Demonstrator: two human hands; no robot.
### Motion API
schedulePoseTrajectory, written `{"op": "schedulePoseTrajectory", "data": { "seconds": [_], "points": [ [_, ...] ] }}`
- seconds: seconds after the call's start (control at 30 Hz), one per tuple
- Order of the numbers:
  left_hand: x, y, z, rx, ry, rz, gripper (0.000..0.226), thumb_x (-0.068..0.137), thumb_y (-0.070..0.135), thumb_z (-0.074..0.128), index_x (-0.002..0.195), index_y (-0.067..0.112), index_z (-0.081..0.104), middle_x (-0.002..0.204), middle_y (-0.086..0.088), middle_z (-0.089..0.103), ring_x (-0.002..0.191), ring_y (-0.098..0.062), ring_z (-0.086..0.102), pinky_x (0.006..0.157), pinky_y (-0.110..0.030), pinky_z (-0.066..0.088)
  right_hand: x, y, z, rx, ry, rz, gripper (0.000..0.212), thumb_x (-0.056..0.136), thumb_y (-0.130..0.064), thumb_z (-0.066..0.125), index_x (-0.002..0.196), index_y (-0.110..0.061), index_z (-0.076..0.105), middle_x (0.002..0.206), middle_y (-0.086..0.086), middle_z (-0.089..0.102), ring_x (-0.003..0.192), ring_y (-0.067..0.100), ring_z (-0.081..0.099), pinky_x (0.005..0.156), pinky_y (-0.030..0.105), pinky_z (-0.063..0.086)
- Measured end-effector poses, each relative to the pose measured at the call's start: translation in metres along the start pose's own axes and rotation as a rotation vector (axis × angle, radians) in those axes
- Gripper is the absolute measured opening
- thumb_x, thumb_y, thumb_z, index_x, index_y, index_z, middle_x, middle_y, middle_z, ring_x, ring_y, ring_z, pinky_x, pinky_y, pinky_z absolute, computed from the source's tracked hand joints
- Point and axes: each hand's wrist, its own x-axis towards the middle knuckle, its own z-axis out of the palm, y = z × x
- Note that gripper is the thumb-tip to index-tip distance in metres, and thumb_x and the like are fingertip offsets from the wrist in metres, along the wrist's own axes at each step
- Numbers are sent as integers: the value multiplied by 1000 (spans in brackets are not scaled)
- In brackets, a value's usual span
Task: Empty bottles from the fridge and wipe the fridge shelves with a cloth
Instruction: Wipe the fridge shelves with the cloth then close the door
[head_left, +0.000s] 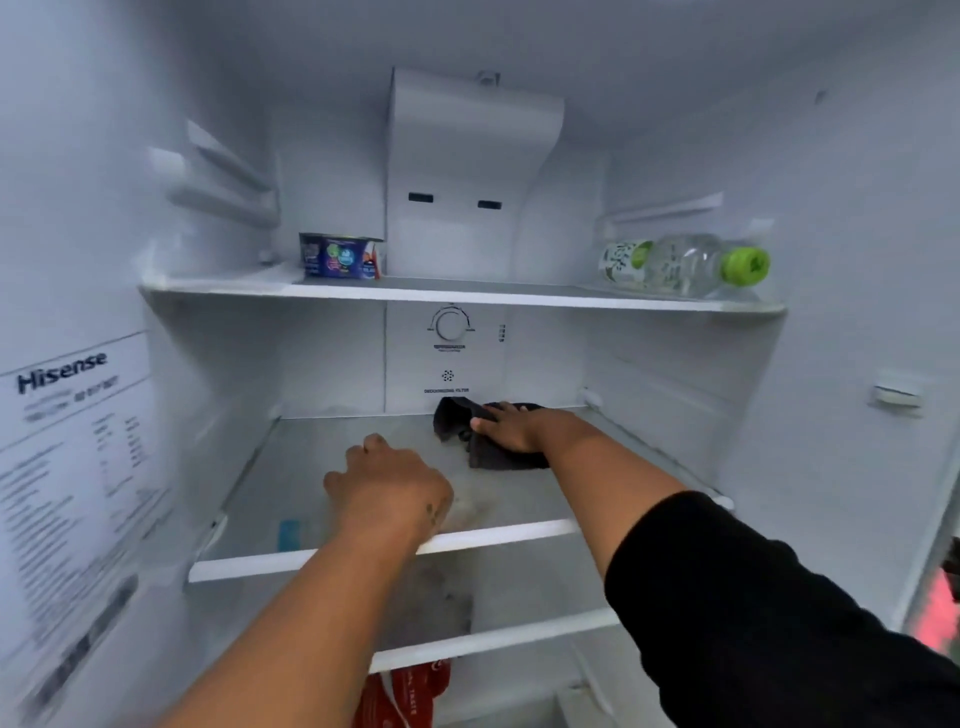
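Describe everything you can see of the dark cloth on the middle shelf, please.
The dark cloth is dark grey or black, soft and crumpled, looking like woven fabric. It lies bunched on the middle shelf, toward the back, below the control dial. The right hand presses flat on it, covering its middle; folds stick out to the left and front. Whether it is wet cannot be told.

middle shelf: dark cloth; top shelf: bottle, tub.

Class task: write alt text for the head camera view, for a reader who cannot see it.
Inside an open fridge, the right hand presses a dark cloth flat at the back of the middle shelf, while the left hand rests near its front edge. On the top shelf a bottle lies on its side, right, and a small tub stands left.
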Motion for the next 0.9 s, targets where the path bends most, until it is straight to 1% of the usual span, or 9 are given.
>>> {"op": "schedulePoseTrajectory", "data": {
  "seconds": [0.07, 0.17, 0.23, 0.3, 0.43, 0.53, 0.63, 0.73, 0.9],
  "points": [
    [0, 0, 2, 6, 31, 10, 45, 86, 33, 38, 124, 16, 55, 124, -9, 41, 118, -28, 39, 89, -42, 34, 9, 10, -3, 13, 21, 59, 63, 98, -56, 19, 155, -28, 13, 163, 0, 9, 148, 28, 15, 119, 46, 12],
    [1, 1, 3, -4, 33, 1, 45, 89, 34, 33, 124, 17, 54, 125, -8, 41, 120, -27, 39, 93, -43, 34, 19, 20, -9, 32, 35, 232, 57, 97, -41, 28, 150, -18, 32, 154, 8, 34, 138, 30, 36, 113, 44, 28],
    [1, 0, 2, -12, 57, 1, 44, 90, 35, 32, 123, 18, 55, 123, -7, 42, 119, -27, 40, 94, -43, 35, 21, 30, -14, 7, 2, 343, 53, 98, -34, 34, 147, -12, 37, 150, 11, 40, 134, 31, 41, 112, 43, 32],
    [2, 0, 3, -7, 73, -1, 45, 90, 36, 31, 123, 18, 56, 121, -7, 43, 118, -27, 41, 93, -43, 36, 18, 40, -19, -30, -3, 409, 51, 98, -32, 36, 145, -11, 39, 146, 9, 45, 130, 28, 45, 109, 41, 34],
    [2, 4, 0, 9, 43, -19, 47, 90, 36, 31, 128, 18, 53, 128, -8, 42, 123, -27, 38, 96, -44, 34, 11, 50, -22, -139, 0, 414, 54, 95, -33, 47, 145, -14, 38, 141, 6, 48, 125, 25, 49, 103, 36, 39],
    [1, 4, 0, -3, 56, -29, 47, 88, 35, 32, 127, 18, 53, 128, -8, 41, 123, -27, 38, 95, -43, 33, 7, 54, -19, -101, 48, 433, 59, 92, -32, 56, 144, -10, 39, 140, 9, 47, 125, 27, 49, 103, 37, 41],
    [0, 4, 0, 6, 40, -34, 48, 87, 34, 33, 128, 16, 52, 130, -8, 40, 122, -28, 37, 94, -43, 33, -6, 59, -13, -82, 133, 422, 52, 93, -28, 55, 139, -7, 44, 139, 12, 49, 123, 29, 51, 101, 39, 43],
    [-1, 5, -1, 2, 20, -37, 50, 85, 32, 34, 129, 14, 51, 132, -9, 39, 122, -29, 37, 95, -45, 32, -23, 66, -7, -71, 223, 423, 41, 95, -19, 48, 134, -5, 50, 136, 13, 53, 119, 28, 55, 96, 34, 45],
    [-7, 4, -6, -20, -2, -23, 51, 84, 31, 37, 129, 11, 50, 130, -11, 42, 122, -30, 39, 95, -43, 33, -65, 66, -4, -21, 253, 464, 37, 95, -16, 45, 129, -5, 53, 132, 14, 56, 116, 28, 57, 95, 34, 45]
  ]
}}
